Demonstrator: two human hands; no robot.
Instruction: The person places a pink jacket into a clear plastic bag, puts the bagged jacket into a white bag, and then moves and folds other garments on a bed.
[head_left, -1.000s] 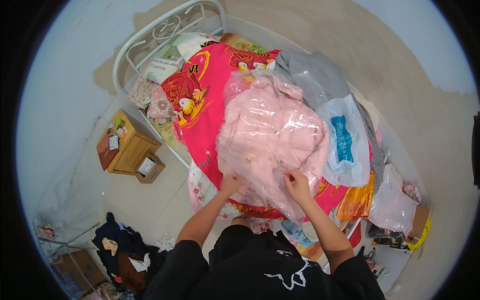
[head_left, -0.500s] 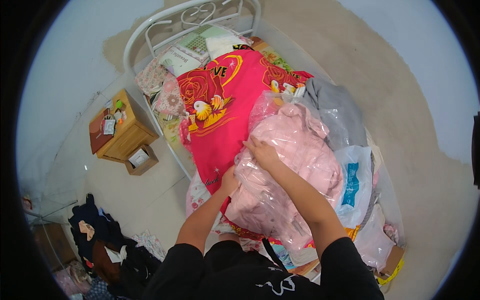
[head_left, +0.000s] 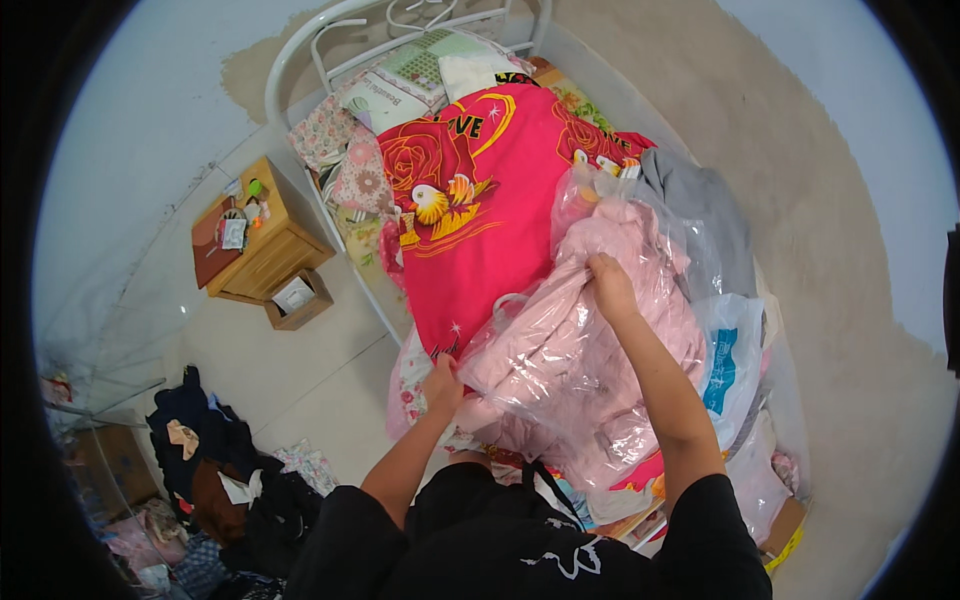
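A pink padded jacket (head_left: pixel 650 330) lies on the bed, wrapped in a clear plastic bag (head_left: pixel 520 350) that shines with creases. At the near left edge of the plastic, my left hand (head_left: pixel 442 388) is closed on the bag, beside the red printed blanket (head_left: pixel 480 245). My right hand (head_left: pixel 612 287) pinches the jacket near its middle, pulling up a fold; whether plastic lies between the fingers and the cloth is hard to see. Under the plastic by the blanket, a pale loop shows.
Pillows (head_left: pixel 400 95) lie by the white metal headboard (head_left: pixel 290 75). Grey cloth (head_left: pixel 700 205) and a white plastic bag (head_left: pixel 735 345) flank the jacket on the right. A wooden nightstand (head_left: pixel 285 235) stands left of the bed. Dark clothes (head_left: pixel 260 510) are heaped at lower left.
My right hand has moved right and slightly farther away, lifting a fold of the jacket. My left hand has shifted a little left and nearer, drawing the plastic edge outward.
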